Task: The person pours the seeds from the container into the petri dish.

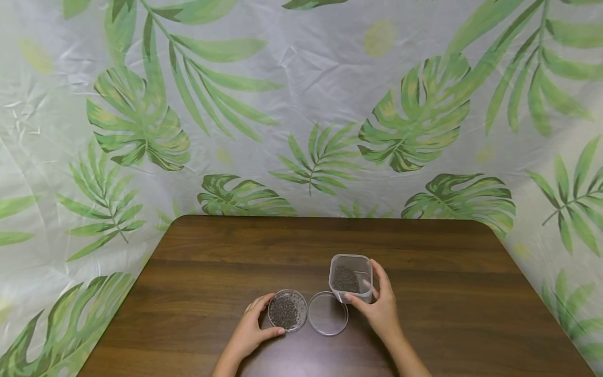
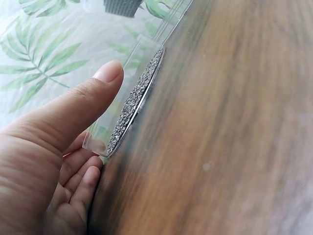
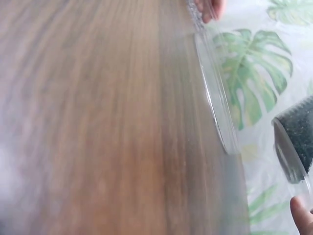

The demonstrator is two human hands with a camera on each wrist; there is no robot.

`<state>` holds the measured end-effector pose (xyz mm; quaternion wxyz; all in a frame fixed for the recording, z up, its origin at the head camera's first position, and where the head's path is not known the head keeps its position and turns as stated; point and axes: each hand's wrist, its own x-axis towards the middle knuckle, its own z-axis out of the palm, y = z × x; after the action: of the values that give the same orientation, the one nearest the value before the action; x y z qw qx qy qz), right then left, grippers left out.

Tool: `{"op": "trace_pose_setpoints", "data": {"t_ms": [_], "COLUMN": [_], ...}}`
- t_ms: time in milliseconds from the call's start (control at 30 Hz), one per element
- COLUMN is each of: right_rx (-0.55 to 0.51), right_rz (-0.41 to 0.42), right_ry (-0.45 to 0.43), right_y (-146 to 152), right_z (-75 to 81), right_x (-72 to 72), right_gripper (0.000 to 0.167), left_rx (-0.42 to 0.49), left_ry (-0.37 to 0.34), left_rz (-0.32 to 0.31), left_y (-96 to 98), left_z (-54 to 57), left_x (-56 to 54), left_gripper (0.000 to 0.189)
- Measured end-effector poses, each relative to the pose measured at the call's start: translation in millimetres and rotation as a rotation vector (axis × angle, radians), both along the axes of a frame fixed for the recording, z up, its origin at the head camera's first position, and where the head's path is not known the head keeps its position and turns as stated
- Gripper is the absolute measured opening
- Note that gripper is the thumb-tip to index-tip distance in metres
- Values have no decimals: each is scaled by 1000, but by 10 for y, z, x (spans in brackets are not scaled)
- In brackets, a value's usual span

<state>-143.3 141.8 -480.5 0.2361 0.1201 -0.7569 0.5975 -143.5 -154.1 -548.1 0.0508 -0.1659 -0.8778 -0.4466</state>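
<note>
My left hand (image 1: 249,327) holds a clear petri dish (image 1: 303,309) at its left side, the thumb at the near wall and the fingers round the far side. Dark grey granules (image 1: 285,312) lie in the dish, heaped toward the left; the left wrist view shows them as a thin layer (image 2: 134,103). With thumb and fingers on its sides, my right hand (image 1: 383,309) grips a clear square plastic container (image 1: 350,258), held above the table. More dark granules (image 1: 346,279) are gathered in its left part. A second round clear dish (image 1: 328,334), without granules, lies between the hands, partly overlapped by the container.
The brown wooden table (image 1: 212,262) has rounded far corners. Behind it hangs a pale curtain (image 1: 325,94) printed with green leaves. The two round dishes sit side by side, their rims very close.
</note>
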Motion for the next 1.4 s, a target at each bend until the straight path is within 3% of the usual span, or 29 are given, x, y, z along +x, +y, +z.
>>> {"op": "trace_pose_setpoints", "data": {"t_ms": [233, 400, 800, 1100, 1400], "right_rx": [-39, -52, -46, -55, -62], "right_rz": [-32, -44, -109, -160, -189], "right_ry": [-75, -74, -90, -112, -167], "right_y": [128, 228, 554, 644, 695], "right_z": [-58, -119, -513, -576, -584], "right_x": [41, 58, -33, -41, -22], "right_gripper": [90, 91, 96, 97, 97], "left_rx": [-10, -11, -15, -14, -17], "left_ry": [0, 3, -1, -23, 2], "left_rz": [1, 2, 8, 12, 8], "left_y": [1, 5, 14, 17, 11], "left_z": [14, 19, 18, 35, 17], "left_x": [5, 15, 15, 16, 13], "left_gripper": [83, 83, 82, 84, 82]}}
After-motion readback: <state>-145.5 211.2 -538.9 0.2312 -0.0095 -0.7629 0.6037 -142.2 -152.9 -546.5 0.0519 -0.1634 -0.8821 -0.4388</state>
